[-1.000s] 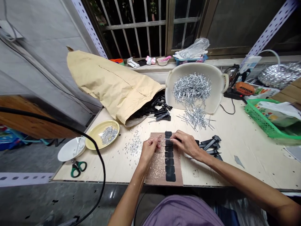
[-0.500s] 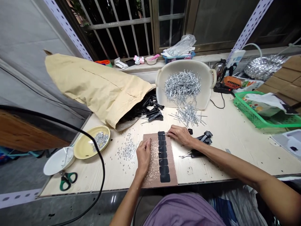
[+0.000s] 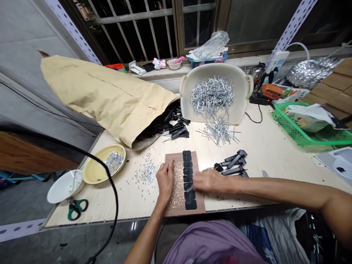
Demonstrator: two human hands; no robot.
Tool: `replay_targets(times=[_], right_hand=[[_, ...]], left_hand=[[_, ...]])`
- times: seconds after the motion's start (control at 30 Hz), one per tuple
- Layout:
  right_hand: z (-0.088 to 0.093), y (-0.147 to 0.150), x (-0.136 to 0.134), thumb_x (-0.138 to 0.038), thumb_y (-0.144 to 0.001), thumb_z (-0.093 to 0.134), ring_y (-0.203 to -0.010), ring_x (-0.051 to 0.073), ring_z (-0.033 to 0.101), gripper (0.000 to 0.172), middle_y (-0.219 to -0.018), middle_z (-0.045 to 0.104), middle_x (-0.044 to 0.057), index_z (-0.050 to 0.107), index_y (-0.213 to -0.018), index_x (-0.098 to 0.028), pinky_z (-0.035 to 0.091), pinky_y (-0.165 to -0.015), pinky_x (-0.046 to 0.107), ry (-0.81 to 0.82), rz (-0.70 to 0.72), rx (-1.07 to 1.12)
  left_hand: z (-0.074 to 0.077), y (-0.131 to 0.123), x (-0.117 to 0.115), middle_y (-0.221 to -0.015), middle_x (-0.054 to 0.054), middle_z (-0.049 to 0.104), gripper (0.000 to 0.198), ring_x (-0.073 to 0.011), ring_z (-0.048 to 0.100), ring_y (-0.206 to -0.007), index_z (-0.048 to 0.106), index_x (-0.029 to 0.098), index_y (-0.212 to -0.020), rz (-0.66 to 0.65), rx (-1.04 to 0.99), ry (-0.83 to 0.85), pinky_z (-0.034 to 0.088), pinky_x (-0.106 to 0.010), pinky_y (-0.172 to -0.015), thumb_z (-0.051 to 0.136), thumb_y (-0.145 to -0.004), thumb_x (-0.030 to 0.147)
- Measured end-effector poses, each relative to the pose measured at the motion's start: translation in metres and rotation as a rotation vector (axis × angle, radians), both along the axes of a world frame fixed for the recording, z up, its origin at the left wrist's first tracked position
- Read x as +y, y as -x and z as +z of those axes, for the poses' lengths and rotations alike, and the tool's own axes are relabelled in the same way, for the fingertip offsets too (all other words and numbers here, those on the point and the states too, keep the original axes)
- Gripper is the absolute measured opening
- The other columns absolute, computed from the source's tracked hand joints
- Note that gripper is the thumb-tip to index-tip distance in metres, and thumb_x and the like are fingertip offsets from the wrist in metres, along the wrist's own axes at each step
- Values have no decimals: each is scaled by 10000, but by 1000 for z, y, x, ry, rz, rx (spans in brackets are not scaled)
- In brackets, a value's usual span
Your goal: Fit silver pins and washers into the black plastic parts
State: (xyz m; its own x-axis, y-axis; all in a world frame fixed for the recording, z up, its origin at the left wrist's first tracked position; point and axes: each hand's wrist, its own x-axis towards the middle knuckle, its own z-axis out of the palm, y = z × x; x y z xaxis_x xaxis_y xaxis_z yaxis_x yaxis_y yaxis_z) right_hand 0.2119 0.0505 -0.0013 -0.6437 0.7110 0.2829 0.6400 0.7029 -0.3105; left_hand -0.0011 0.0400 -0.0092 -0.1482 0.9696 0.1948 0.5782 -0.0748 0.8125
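Black squares (image 3: pixel 187 178) are sitting in a row on the brown board (image 3: pixel 200 206); more black pieces (image 3: pixel 233 162) seem to be waiting. Left hand (image 3: pixel 165 179) and blurry right hand (image 3: pixel 210 180) are staying-put unknowns: I can't tell either grip.

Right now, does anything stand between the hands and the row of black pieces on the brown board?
Nothing visible does. The right hand is at the right side of the black pieces, too blurred to show whether it touches. Between the left hand and those pieces lies only the speckled surface of the brown board.
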Motion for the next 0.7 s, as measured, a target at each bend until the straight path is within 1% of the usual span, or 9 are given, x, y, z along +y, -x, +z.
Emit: replay_targets(times=[0.07, 0.1, 0.2, 0.3, 0.4, 0.47, 0.6, 0.63, 0.7], right_hand=[[0, -1, -2, -288, -937, 419, -617, 85, 476, 275, -693, 565, -20, 619, -764, -212, 325, -490, 191, 19, 161, -4], [1, -2, 1, -253, -954, 371, -606, 84, 469, 300, -707, 566, -10, 615, -787, -196, 317, -482, 192, 27, 161, -1], [3, -6, 21, -268, -971, 335, -588, 78, 453, 318, -765, 567, 15, 592, -824, -151, 291, -469, 190, 23, -6, 17], [-1, -8, 33, -311, -963, 374, -598, 79, 447, 297, -761, 552, 5, 574, -806, -158, 262, -473, 196, -35, 56, -19], [-8, -6, 23, -316, -955, 399, -604, 81, 442, 277, -748, 541, 4, 557, -790, -160, 253, -472, 201, -76, 60, -12], [-11, -4, 7, -248, -962, 368, -585, 77, 424, 269, -718, 524, -1, 545, -780, -158, 250, -461, 198, -88, 80, -4], [-11, -2, -15, -148, -946, 342, -600, 80, 429, 254, -707, 511, -15, 550, -803, -176, 248, -451, 203, -104, 347, -47], [-10, -3, -14, -154, -945, 352, -603, 79, 435, 243, -721, 517, -12, 554, -811, -174, 252, -450, 203, -92, 325, -34], [-7, -5, -4, -186, -952, 363, -581, 73, 432, 240, -744, 527, 0, 558, -815, -155, 259, -445, 197, -49, 153, 12]], left_hand=[[-1, 0, 0, -732, -31, 618, 321, -175, 539, -677, 693, 192, -848, -4, 13, -2, 371, -267, -656, 448, -880, 396], [-2, 1, 0, -726, -31, 617, 323, -175, 538, -673, 693, 191, -838, -5, 18, -5, 369, -267, -655, 449, -879, 397], [-1, 0, 0, -718, -30, 614, 321, -171, 536, -667, 693, 189, -820, -6, 31, -17, 364, -264, -652, 451, -878, 391], [-1, 0, 0, -702, -26, 602, 345, -165, 524, -651, 683, 182, -798, -3, 50, -18, 360, -263, -641, 428, -889, 395], [-1, -1, 0, -679, -21, 586, 372, -161, 515, -635, 668, 172, -769, 10, 72, -20, 359, -261, -631, 413, -895, 411], [-2, -1, 0, -686, -21, 584, 374, -159, 518, -643, 662, 168, -779, 12, 81, -27, 359, -259, -635, 404, -901, 409], [-2, -2, -1, -691, -21, 581, 370, -156, 519, -647, 655, 171, -777, 6, 108, -31, 354, -258, -631, 396, -905, 402], [-2, -2, -1, -690, -20, 582, 366, -156, 519, -646, 655, 173, -777, 9, 113, -34, 353, -258, -629, 399, -903, 401], [-2, -2, -1, -679, -20, 581, 364, -156, 517, -636, 652, 174, -763, 12, 120, -45, 350, -258, -624, 402, -902, 400]])
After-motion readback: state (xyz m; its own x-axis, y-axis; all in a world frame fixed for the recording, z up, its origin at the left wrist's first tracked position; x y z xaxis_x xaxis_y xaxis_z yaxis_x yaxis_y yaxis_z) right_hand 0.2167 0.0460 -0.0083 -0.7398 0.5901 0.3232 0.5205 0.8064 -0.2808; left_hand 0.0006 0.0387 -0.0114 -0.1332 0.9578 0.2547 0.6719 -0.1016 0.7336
